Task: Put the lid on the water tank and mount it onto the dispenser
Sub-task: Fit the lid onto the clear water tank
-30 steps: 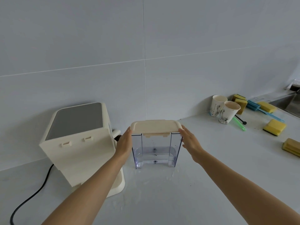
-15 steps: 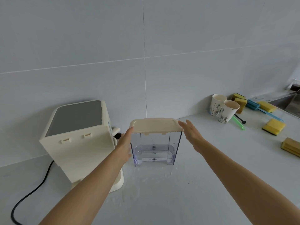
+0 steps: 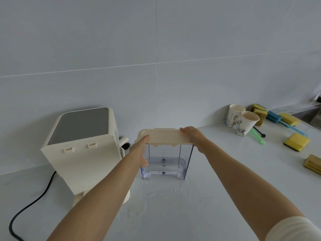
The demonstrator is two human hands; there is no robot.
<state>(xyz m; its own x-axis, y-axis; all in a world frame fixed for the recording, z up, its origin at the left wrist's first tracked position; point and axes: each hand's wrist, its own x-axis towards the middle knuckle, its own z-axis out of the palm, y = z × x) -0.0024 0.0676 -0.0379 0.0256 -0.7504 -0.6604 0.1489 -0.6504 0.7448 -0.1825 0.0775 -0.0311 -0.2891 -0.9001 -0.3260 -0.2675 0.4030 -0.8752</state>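
Observation:
The clear water tank (image 3: 166, 157) stands upright on the white counter, a little water in its bottom. The cream lid (image 3: 165, 136) lies across its top. My left hand (image 3: 139, 152) holds the tank's left side, fingertips at the lid's left end and thumb on the front wall. My right hand (image 3: 194, 136) lies over the lid's right end, palm down. The cream dispenser (image 3: 83, 153) with its grey top stands just left of the tank, its back panel with two small slots turned toward me.
A black cord (image 3: 34, 202) runs from the dispenser to the front left. Two paper cups (image 3: 247, 122) stand at the back right by a green spoon (image 3: 258, 136), a blue brush (image 3: 284, 123) and several yellow sponges (image 3: 297, 141). A sink (image 3: 311, 115) is far right. Water droplets (image 3: 156, 193) lie before the tank.
My right hand has slid from the lid's right edge up onto its top. My left hand has reached higher, its fingertips now at the lid's left end. The tank has stayed put.

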